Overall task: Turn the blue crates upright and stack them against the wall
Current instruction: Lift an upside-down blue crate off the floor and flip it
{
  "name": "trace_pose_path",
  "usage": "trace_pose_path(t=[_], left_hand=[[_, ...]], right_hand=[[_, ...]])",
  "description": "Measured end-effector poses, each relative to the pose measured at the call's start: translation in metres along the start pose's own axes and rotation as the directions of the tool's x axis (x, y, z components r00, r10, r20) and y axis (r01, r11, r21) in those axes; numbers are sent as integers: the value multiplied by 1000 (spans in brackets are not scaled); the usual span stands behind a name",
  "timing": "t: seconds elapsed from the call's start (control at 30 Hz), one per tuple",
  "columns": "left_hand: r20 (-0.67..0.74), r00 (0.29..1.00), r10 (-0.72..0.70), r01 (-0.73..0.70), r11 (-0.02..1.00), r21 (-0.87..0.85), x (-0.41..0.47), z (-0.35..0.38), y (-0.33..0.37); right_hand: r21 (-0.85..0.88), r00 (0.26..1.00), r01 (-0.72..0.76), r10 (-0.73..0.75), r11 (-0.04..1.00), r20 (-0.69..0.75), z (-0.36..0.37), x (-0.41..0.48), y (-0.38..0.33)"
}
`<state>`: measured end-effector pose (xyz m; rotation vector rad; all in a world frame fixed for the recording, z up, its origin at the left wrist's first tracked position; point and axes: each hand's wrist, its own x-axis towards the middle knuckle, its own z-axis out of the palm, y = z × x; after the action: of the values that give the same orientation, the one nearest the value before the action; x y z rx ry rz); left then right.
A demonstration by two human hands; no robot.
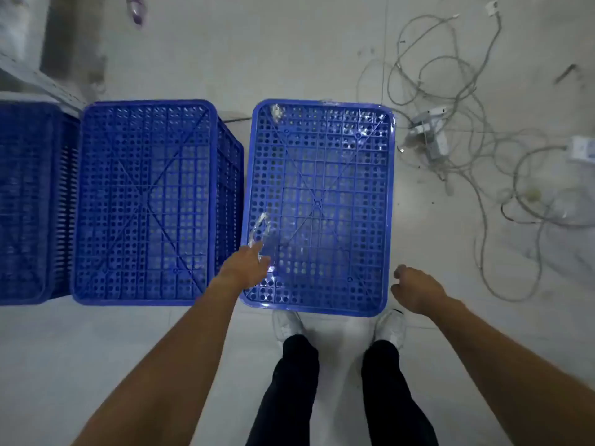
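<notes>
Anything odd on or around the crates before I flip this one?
Yes. Crumpled clear plastic film lies on the upturned base of the right crate, partly under the left hand; another scrap sits at its far corner. Loose tangled cables sprawl on the floor to its right.

Three blue perforated crates side by side on floor, bottoms up.

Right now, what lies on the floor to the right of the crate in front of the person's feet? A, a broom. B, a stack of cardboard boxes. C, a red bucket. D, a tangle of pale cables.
D: a tangle of pale cables sprawls over the floor to the right of the blue crate, with no boxes, broom or bucket in view.
</notes>
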<state>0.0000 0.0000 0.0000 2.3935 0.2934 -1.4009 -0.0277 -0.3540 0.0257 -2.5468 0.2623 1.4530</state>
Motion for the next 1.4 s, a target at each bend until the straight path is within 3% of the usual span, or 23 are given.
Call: trace_pose_path(t=[0.17,0.37,0.5,0.63,0.8,1.07,1.4], left_hand=[[-130,987,-90,104,989,108,58,28,-26],[-199,972,-124,118,992,-41,105,57,-45],[-257,960,-112,108,994,-30,109,68,-47],[-228,966,-124,115,992,-53,108,64,-46],[-189,969,-161,137,982,-130,105,69,-37],[-132,982,-137,121,985,-123,89,102,4],[-118,988,-94,84,992,-93,79,131,63]], right_hand=[[180,994,-19,38,984,-103,31,67,5],[365,960,-73,165,928,-227,46,129,16],[449,925,-138,277,883,-261,62,153,20],[485,915,-130,293,865,-277,69,159,18],[553,921,-207,352,807,-169,63,159,20],[597,908,-259,402,759,-117,58,148,69],[721,913,-125,363,682,-185,43,117,129]])
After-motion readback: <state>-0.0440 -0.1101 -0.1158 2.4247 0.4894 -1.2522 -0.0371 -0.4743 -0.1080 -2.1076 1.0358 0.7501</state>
